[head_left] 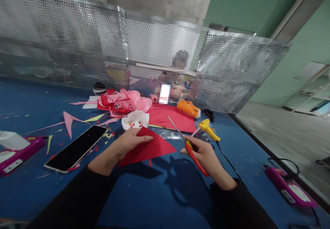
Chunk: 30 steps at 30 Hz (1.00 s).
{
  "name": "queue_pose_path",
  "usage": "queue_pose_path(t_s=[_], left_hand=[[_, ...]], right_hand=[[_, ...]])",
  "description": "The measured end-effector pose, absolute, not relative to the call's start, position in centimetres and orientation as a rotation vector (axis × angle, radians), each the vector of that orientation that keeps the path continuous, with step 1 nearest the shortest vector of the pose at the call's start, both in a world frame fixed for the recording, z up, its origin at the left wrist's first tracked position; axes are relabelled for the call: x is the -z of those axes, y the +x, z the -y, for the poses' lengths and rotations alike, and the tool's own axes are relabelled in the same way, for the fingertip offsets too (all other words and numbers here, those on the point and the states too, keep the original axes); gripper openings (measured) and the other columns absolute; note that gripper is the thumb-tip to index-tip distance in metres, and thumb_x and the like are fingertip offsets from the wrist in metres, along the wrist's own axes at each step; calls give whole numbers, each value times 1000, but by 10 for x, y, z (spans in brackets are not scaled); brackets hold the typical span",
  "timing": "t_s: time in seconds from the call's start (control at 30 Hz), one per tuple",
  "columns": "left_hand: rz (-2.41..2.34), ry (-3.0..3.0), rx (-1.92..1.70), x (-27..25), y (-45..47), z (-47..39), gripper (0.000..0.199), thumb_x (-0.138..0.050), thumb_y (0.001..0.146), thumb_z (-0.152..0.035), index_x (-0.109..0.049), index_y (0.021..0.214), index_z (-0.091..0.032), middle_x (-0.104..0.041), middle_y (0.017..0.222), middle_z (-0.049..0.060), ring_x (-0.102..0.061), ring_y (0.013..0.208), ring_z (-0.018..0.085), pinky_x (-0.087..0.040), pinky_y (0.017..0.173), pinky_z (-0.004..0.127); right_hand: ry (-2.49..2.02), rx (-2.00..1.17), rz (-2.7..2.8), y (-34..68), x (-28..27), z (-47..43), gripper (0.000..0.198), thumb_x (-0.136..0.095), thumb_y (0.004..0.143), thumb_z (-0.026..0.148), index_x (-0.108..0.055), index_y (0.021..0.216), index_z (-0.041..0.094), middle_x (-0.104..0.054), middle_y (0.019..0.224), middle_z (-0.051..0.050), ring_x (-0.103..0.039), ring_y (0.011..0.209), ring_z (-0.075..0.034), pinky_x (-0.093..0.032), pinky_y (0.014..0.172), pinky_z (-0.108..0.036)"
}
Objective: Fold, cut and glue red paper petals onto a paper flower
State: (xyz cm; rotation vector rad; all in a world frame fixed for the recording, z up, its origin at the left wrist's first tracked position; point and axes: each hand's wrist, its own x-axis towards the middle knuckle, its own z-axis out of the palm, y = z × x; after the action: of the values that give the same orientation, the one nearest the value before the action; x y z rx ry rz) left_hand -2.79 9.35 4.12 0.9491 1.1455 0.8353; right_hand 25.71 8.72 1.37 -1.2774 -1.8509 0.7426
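Observation:
A folded piece of red paper point(157, 146) is pinched in my left hand point(131, 141), its pointed end facing right. My right hand point(203, 153) grips a pair of scissors point(189, 146) with red and yellow handles, its blades pointing up and left, apart from the paper. Just beyond the hands lie red sheets point(172, 117) on clear plastic. A white bowl-like container point(135, 119) with small paper bits stands behind my left hand. Right of the scissors rests a yellow glue gun point(209, 129) with a black cord.
Pink and red paper scraps point(123, 101) are heaped at the back. A phone point(77, 148) lies at left, near a purple power strip point(20, 153). Another purple strip point(290, 187) is at right. An orange packet point(188, 108) sits before the perforated metal screen point(160, 43); a person is behind it.

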Motion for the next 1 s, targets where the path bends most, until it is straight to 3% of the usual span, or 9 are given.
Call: queue_pose_path(t_s=[0.2, 0.33, 0.57, 0.67, 0.73, 0.83, 0.9, 1.0], left_hand=[[-1101, 870, -948, -41, -27, -94, 29, -88, 65, -28, -76, 87, -13, -80, 81, 11, -74, 70, 22, -58, 69, 31], [-1076, 826, -1085, -43, -26, -93, 25, -86, 66, -24, -76, 86, -14, -79, 78, 8, -74, 69, 21, -58, 71, 31], [-1069, 803, -1148, -42, -26, -93, 26, -86, 64, -25, -75, 85, -15, -79, 77, 7, -73, 64, 19, -57, 63, 27], [-1070, 803, -1161, -42, -27, -93, 26, -86, 65, -26, -75, 85, -14, -79, 76, 9, -74, 65, 20, -58, 64, 28], [-1066, 803, -1169, -43, -26, -92, 27, -85, 65, -27, -75, 87, -13, -79, 74, 9, -74, 66, 22, -59, 65, 30], [-1067, 812, -1195, -44, -24, -90, 29, -84, 66, -27, -75, 89, -13, -79, 75, 10, -75, 66, 23, -60, 65, 31], [-1078, 824, -1218, -44, -23, -89, 29, -84, 67, -27, -75, 90, -12, -79, 75, 9, -74, 65, 22, -59, 63, 29], [-1109, 827, -1248, -45, -22, -89, 25, -82, 70, -25, -75, 90, -13, -78, 73, 8, -74, 64, 21, -59, 61, 27]], right_hand=[[-1247, -1177, 1423, 250, -14, -90, 64, -81, 60, 66, -72, 100, 17, -56, 61, 4, -47, 43, -10, -50, 47, -29], [-1267, -1130, 1388, 245, -22, -98, 62, -81, 58, 68, -69, 92, 18, -59, 63, 4, -50, 42, -10, -49, 46, -28], [-1449, -979, 1579, 219, -53, -160, 35, -83, 69, 46, -73, 87, 17, -63, 55, 1, -53, 37, -12, -40, 39, -24], [-1532, -987, 1700, 198, -61, -181, 32, -72, 84, 47, -71, 81, 15, -65, 57, -2, -54, 37, -13, -40, 38, -25], [-1582, -984, 1783, 185, -62, -191, 37, -59, 95, 48, -70, 88, 13, -70, 68, -5, -61, 46, -14, -49, 45, -27], [-1679, -888, 1921, 174, -63, -206, 33, -57, 99, 43, -65, 112, 14, -71, 100, -7, -69, 78, -16, -59, 69, -33], [-1760, -754, 2009, 172, -63, -218, 33, -61, 98, 40, -62, 122, 17, -67, 117, -7, -68, 97, -19, -59, 83, -39], [-1886, -500, 2101, 175, -59, -235, 33, -62, 97, 37, -61, 126, 20, -62, 129, -9, -64, 109, -23, -56, 92, -44]])
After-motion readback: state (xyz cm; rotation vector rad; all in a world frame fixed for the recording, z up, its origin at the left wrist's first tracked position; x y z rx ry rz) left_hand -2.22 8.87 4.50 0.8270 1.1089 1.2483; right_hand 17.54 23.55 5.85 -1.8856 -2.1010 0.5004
